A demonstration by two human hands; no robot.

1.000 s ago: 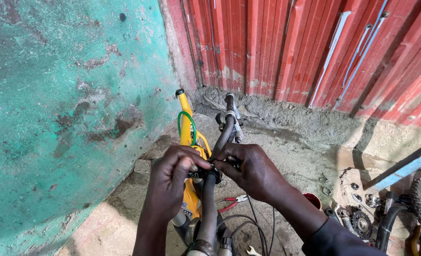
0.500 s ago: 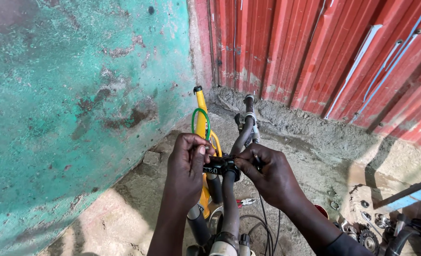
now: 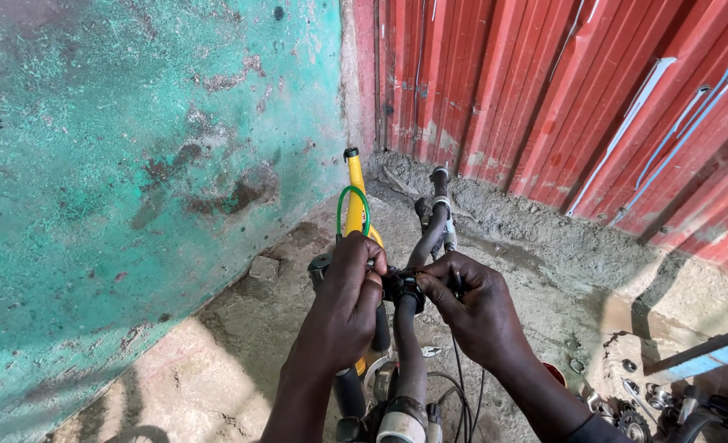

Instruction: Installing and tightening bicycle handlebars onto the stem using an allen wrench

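Both hands pinch a black clamp on a curved handlebar.
Left hand (image 3: 346,299) and right hand (image 3: 471,308) close fingers around the small black clamp (image 3: 402,287) on the dull grey metal handlebar (image 3: 417,328); a glossy yellow frame tube (image 3: 353,193) with a green cable loop (image 3: 352,209) rises at 12 o'clock.

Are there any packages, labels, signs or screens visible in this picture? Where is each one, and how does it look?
None can be seen: no package, label, sign or screen.
The left hand and right hand hold a small black clamp on a dark handlebar, before a plain turquoise wall and a red corrugated metal sheet.
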